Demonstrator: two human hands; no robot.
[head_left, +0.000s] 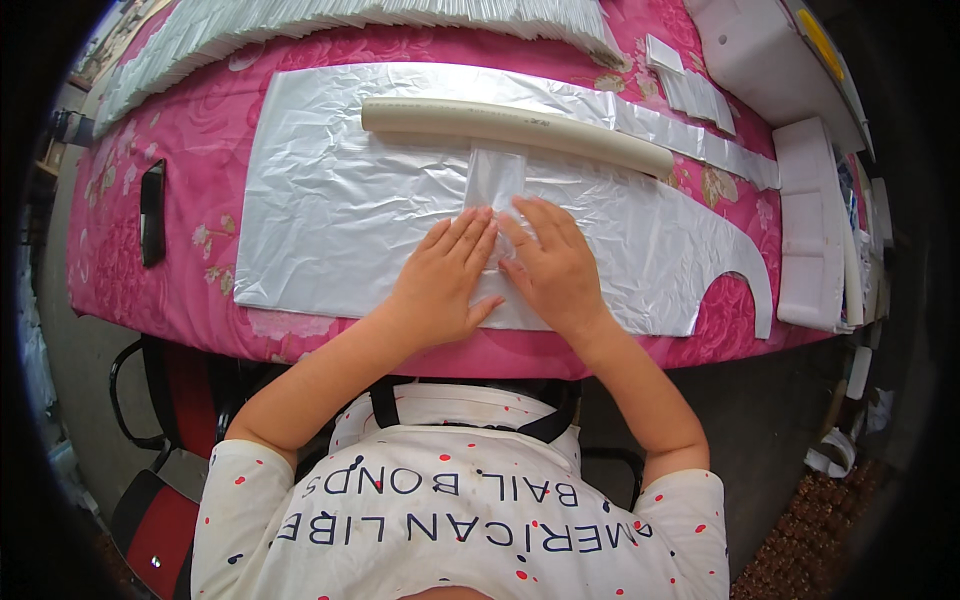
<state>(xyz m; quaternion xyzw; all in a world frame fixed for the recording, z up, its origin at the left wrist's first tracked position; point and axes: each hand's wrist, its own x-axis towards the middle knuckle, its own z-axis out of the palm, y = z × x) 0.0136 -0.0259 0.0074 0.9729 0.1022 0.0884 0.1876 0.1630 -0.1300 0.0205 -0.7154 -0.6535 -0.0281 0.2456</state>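
Note:
A thin, shiny white plastic apron [330, 200] lies spread over the table, a little wrinkled, with its curved cutout and strap ends at the right. Across its upper half rests a cream plastic pipe [500, 118]. A narrow folded strip of clear plastic film [495, 180] runs from below the pipe toward my hands. My left hand [448, 275] lies flat, fingers stretched out, its fingertips on the strip's near end. Beside it, my right hand [555, 270] has its fingers apart and slightly bent, touching the film at the strip's right edge. What lies under the palms is hidden.
A pink flowered cloth [205, 310] covers the table. Long rows of folded white packets [350, 12] line the far edge, with a smaller stack [692, 95] at the far right. A black phone [152, 213] lies left; white foam boxes [808, 225] stand right. A red-black chair [180, 390] is below left.

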